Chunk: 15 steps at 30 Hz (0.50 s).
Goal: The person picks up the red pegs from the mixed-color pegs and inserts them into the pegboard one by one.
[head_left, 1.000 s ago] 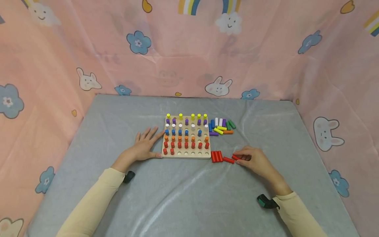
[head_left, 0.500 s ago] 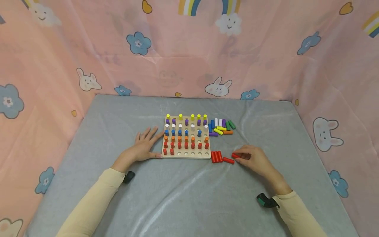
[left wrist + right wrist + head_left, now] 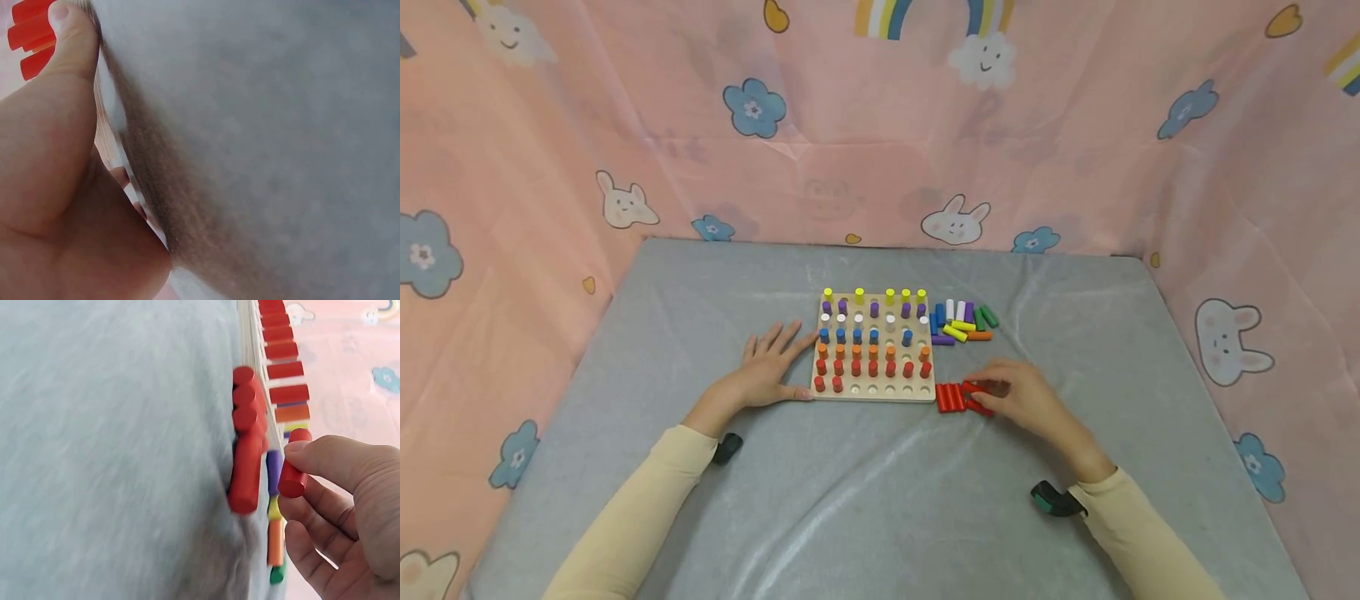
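Note:
A wooden pegboard [image 3: 880, 395] stands on the table with rows of yellow, purple, white, blue, orange and red pegs upright in its holes. The front row has two red pegs at its left end and bare holes to their right. My left hand [image 3: 762, 372] lies with fingers spread against the board's left side, its thumb at the near corner. My right hand [image 3: 1022, 396] pinches a red peg [image 3: 294, 464] between thumb and fingers, just above the table. Beneath it lies a loose red peg [image 3: 246, 475], beside a row of several red pegs [image 3: 951, 397] right of the board.
Behind the red pegs, a loose pile of blue, white, purple, yellow, green pegs and an orange peg [image 3: 980, 337] lies by the board's right side. A grey cloth covers the table [image 3: 820, 500]. A pink printed curtain [image 3: 850, 125] encloses the back and sides.
My right hand has lifted the red peg and moved left with it, toward the row of red pegs. The left hand stays in place on the board's side.

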{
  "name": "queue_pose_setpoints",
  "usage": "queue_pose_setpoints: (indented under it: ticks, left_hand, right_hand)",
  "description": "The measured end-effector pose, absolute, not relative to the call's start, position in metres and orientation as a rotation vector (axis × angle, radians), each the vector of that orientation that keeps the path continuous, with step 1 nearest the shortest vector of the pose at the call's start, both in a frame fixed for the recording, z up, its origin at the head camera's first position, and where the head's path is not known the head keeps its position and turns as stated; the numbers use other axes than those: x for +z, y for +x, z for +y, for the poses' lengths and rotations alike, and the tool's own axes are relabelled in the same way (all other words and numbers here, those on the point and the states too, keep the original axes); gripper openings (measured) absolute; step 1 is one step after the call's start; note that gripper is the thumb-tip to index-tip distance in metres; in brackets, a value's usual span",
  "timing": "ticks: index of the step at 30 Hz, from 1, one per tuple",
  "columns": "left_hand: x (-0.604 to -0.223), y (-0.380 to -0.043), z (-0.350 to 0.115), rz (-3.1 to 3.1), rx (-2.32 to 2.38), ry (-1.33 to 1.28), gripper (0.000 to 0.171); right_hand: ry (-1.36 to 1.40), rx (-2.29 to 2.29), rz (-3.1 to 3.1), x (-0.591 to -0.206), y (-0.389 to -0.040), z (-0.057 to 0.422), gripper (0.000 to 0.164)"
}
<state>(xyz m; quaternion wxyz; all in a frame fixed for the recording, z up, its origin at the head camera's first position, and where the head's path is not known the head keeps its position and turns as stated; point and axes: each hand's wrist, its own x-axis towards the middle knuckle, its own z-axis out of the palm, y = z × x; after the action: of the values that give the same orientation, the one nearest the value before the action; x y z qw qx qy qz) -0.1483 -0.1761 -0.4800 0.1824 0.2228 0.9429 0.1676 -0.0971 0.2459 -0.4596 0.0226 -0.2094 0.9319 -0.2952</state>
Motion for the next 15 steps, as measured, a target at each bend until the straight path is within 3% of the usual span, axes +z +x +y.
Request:
queue_pose_setpoints:
  ticks: [15]
  left_hand:
    - [-0.481,-0.149,-0.176,2.661,0.48,0.626,0.102]
  right_hand:
    - [-0.763,-0.918,2.831,-0.456,-0.106,0.206,0.024]
